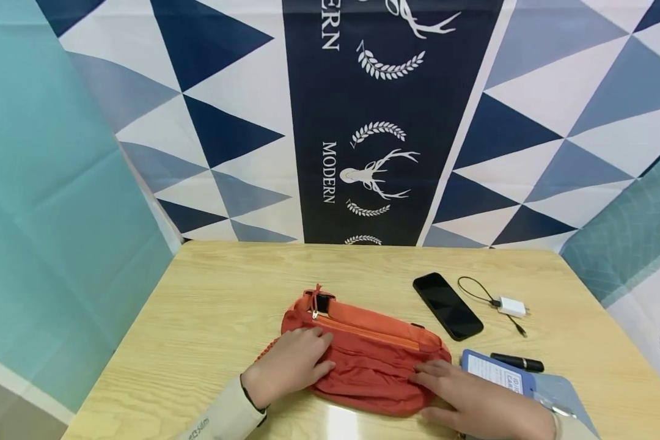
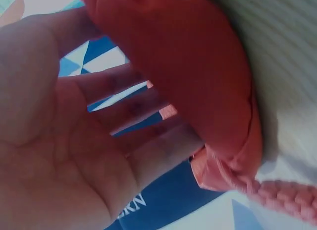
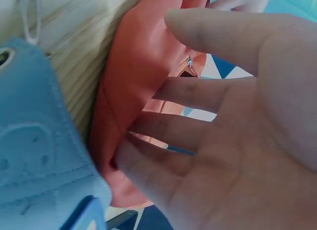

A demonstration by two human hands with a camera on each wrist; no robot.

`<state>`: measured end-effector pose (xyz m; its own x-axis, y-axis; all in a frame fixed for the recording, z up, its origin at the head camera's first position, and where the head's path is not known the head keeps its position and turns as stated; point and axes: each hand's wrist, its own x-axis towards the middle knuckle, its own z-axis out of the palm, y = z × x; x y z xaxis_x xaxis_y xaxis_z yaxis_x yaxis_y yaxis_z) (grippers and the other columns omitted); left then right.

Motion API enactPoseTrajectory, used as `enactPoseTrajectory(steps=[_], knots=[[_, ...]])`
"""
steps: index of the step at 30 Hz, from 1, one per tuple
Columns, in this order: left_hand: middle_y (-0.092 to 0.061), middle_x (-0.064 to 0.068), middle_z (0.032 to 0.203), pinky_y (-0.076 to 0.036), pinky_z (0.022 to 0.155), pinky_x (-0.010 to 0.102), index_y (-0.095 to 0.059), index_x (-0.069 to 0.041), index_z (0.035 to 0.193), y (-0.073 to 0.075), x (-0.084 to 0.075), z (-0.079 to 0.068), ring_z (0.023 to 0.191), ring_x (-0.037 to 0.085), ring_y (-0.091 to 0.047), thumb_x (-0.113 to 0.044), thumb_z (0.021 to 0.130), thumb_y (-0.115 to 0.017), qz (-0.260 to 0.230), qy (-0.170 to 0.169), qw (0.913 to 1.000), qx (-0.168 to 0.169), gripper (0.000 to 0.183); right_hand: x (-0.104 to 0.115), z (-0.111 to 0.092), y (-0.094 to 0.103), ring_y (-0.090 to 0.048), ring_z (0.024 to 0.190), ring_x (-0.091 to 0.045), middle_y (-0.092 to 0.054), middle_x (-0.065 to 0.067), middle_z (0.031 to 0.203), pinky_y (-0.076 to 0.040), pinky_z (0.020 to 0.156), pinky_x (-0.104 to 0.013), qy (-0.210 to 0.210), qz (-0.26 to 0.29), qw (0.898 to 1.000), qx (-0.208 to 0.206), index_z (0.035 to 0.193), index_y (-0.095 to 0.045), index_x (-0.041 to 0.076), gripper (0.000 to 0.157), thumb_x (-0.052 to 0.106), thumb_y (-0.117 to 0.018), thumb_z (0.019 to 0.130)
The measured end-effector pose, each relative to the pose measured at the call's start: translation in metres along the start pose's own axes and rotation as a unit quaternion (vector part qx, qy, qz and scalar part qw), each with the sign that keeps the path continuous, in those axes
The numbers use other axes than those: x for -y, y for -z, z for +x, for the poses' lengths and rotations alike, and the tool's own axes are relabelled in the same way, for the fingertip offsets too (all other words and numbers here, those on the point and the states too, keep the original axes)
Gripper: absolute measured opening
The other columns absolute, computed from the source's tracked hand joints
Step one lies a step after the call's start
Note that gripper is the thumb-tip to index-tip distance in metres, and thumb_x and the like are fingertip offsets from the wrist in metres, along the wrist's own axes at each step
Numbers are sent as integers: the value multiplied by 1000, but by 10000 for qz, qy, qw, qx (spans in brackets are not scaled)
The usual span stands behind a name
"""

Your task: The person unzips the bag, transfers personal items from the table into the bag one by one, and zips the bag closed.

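A red-orange waist bag [image 1: 371,373] lies flat on the wooden table, its orange zipper [image 1: 368,333] running along the top side and its black buckle [image 1: 323,300] at the upper left. On the bag's left end rests my left hand [image 1: 297,360], fingers fairly straight. My right hand [image 1: 467,394] touches the right end, its fingers extended over the fabric. In the left wrist view, a braided cord [image 2: 282,193] hangs from the bag's corner. The right wrist view shows the fingertips against the bag's side [image 3: 131,76].
Behind the bag at right lie a black phone [image 1: 448,305] and a white charger [image 1: 513,307] with a short black cable [image 1: 475,287]. A black pen-like item [image 1: 517,362], a blue ID card holder [image 1: 473,357] and a grey-blue pouch [image 1: 563,391] lie beside my right hand. A patterned cloth [image 1: 242,122] hangs behind the table.
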<state>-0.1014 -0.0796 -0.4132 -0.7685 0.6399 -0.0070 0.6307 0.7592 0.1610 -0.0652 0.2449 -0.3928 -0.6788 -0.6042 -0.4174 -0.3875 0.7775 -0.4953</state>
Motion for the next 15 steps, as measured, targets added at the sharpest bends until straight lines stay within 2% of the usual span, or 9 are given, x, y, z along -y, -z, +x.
enactPoseTrajectory(steps=[2,5,8,11,13,15], knots=[[-64,1,92,-50,62,29,-68,-10,111,2,4,0,76,12,-61,-34,97,-65,-204,26,9998,2,28,1,1,-3,-48,128,-33,-51,-5,143,-47,96,-55,-197,187,9995,138,141,-55,17,59,54,-58,96],[-62,1,84,-45,57,26,-68,-8,106,4,11,-1,68,9,-56,-26,98,-65,-453,66,9981,-410,21,3,5,-4,-51,121,-26,-54,-1,136,-51,91,-50,-198,268,9993,167,139,-57,18,55,52,-59,96],[-56,0,77,-43,54,26,-66,-7,98,6,21,0,63,9,-51,-18,96,-65,-589,117,9920,-1109,12,7,16,1,-56,97,-10,-61,9,110,-53,77,-34,128,171,9998,58,127,-63,20,42,49,-58,97],[-59,1,82,-48,60,30,-67,-6,98,4,33,4,69,14,-56,-14,94,-66,-467,111,9854,-1631,9,10,31,12,-50,71,0,-55,15,83,-45,65,-25,514,116,9986,-13,115,-65,20,28,42,-58,99],[-62,3,88,-50,67,33,-68,-5,99,0,43,8,76,17,-58,-14,94,-67,-392,69,9846,-1700,10,12,40,21,-46,60,2,-50,15,71,-42,60,-22,804,10,9968,-31,106,-62,19,18,36,-58,101],[-63,4,93,-51,71,34,-68,-5,100,-5,51,13,83,19,-60,-15,94,-68,-363,27,9861,-1619,12,15,47,29,-44,56,2,-48,15,67,-40,58,-21,843,-64,9964,31,103,-61,20,15,35,-58,101]])
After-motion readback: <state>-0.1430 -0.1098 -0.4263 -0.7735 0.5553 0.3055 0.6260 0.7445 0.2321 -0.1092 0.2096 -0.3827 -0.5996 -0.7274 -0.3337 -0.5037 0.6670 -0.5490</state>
